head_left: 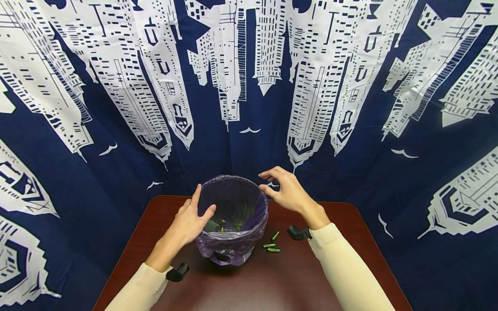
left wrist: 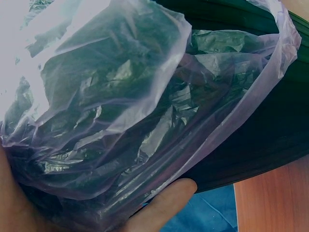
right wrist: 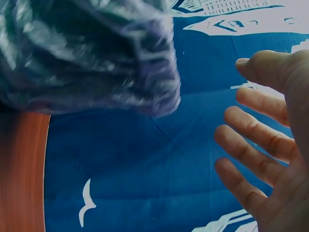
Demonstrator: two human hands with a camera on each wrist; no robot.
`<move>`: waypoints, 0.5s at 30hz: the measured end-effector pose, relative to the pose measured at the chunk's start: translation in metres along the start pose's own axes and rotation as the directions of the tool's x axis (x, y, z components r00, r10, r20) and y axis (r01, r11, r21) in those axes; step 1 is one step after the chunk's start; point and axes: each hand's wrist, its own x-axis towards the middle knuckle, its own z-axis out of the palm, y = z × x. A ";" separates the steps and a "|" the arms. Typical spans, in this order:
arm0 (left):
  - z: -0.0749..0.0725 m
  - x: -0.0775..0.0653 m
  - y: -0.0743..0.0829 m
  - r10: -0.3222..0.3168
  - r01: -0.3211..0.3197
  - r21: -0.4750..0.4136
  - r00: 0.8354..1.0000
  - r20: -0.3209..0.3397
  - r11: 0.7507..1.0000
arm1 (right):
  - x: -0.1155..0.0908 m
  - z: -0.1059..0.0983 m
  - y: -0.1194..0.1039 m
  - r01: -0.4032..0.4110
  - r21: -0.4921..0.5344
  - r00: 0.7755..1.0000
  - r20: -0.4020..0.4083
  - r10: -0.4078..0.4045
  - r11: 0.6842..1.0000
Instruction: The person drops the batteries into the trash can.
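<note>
A small dark bin [head_left: 233,216] lined with a purple plastic bag [left wrist: 120,111] stands in the middle of a brown table [head_left: 272,280]. My left hand [head_left: 190,216] rests against its left rim, index finger along the outside and thumb [left wrist: 164,200] reaching over the edge, both fairly straight. Just beyond the bin's right rim hovers my right hand [head_left: 285,190], fingers [right wrist: 251,140] spread and loosely bent, holding nothing. The bag's bunched edge [right wrist: 145,72] shows to its left in the right wrist view. Something green lies at the bottom of the bin [head_left: 222,226].
Three small green batteries [head_left: 271,245] lie on the table right of the bin. A blue and white skyline-print curtain [head_left: 249,86] hangs all around the table. The table's edges [head_left: 128,250] are close on both sides.
</note>
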 end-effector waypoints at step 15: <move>-0.001 -0.001 0.002 -0.011 0.011 0.000 1.000 0.006 1.000 | -0.036 0.008 0.043 -0.109 -0.006 0.994 -0.005 0.109 0.994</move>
